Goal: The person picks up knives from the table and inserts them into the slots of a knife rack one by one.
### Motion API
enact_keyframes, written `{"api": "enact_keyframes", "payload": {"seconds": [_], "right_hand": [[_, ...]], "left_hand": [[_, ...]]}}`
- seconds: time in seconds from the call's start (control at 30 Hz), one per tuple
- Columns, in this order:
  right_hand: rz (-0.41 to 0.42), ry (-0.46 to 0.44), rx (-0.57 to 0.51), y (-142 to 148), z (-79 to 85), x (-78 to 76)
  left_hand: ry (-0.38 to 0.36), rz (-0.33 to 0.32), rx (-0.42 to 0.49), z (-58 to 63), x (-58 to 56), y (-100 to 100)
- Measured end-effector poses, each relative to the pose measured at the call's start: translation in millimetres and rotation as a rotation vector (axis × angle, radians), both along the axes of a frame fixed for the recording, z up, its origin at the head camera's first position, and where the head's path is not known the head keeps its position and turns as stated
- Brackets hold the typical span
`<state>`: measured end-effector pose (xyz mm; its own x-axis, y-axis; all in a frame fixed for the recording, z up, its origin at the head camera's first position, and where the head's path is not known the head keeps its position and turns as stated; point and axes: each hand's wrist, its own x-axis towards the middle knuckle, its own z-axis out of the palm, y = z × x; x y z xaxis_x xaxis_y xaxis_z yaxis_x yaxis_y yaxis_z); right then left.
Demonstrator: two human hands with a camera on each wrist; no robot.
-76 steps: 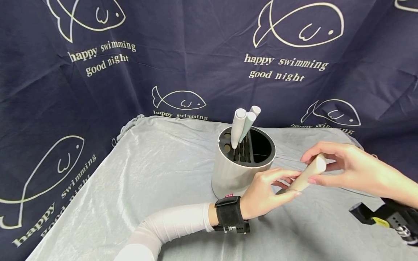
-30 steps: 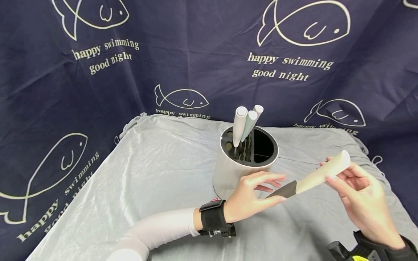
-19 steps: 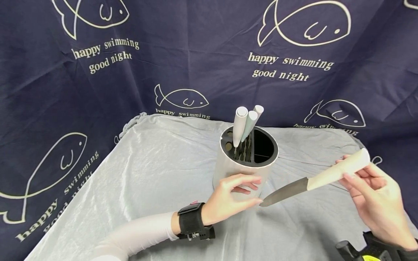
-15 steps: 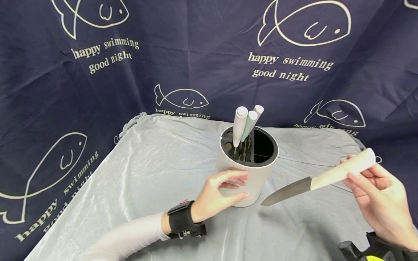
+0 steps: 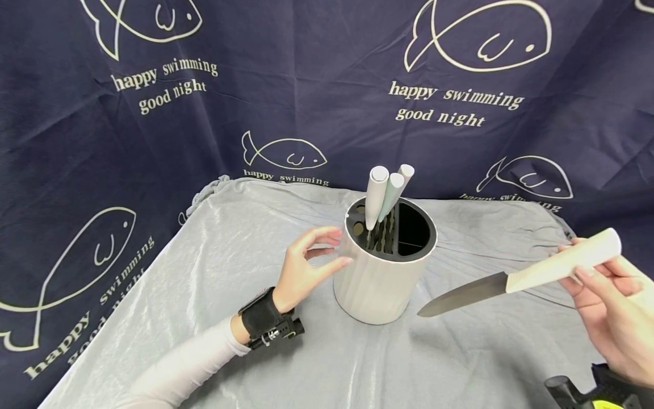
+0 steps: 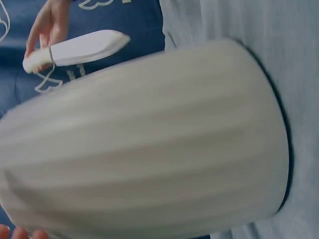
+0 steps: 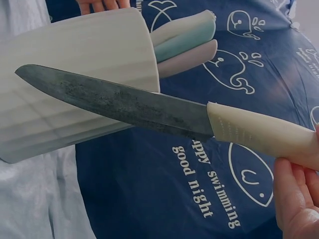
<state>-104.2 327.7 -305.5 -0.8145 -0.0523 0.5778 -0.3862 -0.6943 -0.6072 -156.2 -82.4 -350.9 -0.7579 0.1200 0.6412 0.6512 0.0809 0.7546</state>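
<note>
My right hand (image 5: 610, 301) grips a kitchen knife (image 5: 559, 266) by its cream handle, at the right of the head view. Its dark blade (image 7: 114, 104) is bare and points left and slightly down, toward the knife block. The block is a ribbed white cylinder (image 5: 378, 289) with a black slotted top, standing upright on the cloth. My left hand (image 5: 306, 267) is at its left side, fingers and thumb spread apart, fingertips right at the wall near the rim. It holds nothing. In the left wrist view the block's wall (image 6: 149, 134) fills most of the picture.
Three handles stick up from the block's slots: a pinkish-white handle (image 5: 376, 193), a pale green handle (image 5: 390, 196) and a white handle (image 5: 406, 171) behind. A grey velvety cloth (image 5: 265, 227) covers the table. Behind it hangs a navy curtain (image 5: 317, 68) with fish drawings.
My left hand has let go of the knife's blade end and moved left to the block's side. My right hand has drawn the knife to the right, and its whole blade now shows.
</note>
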Motion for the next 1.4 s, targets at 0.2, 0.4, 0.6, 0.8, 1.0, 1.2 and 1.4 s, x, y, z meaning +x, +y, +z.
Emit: {"api": "enact_keyframes", "payload": {"seconds": [0.2,0.4,0.6,0.8,1.0,1.2,1.4], "right_hand": [[0.016,0.012,-0.056,3.8,2.8,-1.2],[0.004,0.024,-0.076,6.9,7.9,-2.2],[0.130,0.010,-0.210,14.3,10.0,-6.1],[0.193,-0.033,-0.330,21.7,13.2,-10.0],[0.378,-0.023,-0.454,23.4,19.1,-12.7],[0.435,-0.047,-0.549,23.1,29.0,-14.6],[0.434,-0.032,-0.525,21.4,36.4,-19.0]], "left_hand": [[-0.106,-0.030,-0.067,1.9,-12.7,0.8],[-0.196,-0.120,-0.112,-2.6,-21.1,4.1],[-0.230,-0.162,-0.113,-4.5,-23.0,6.5],[-0.252,-0.162,-0.118,-4.6,-22.9,8.2],[-0.251,-0.143,-0.126,-4.1,-21.6,10.0],[-0.240,-0.125,-0.131,-5.0,-20.9,11.1],[-0.241,-0.119,-0.126,-5.3,-20.1,11.6]]}}
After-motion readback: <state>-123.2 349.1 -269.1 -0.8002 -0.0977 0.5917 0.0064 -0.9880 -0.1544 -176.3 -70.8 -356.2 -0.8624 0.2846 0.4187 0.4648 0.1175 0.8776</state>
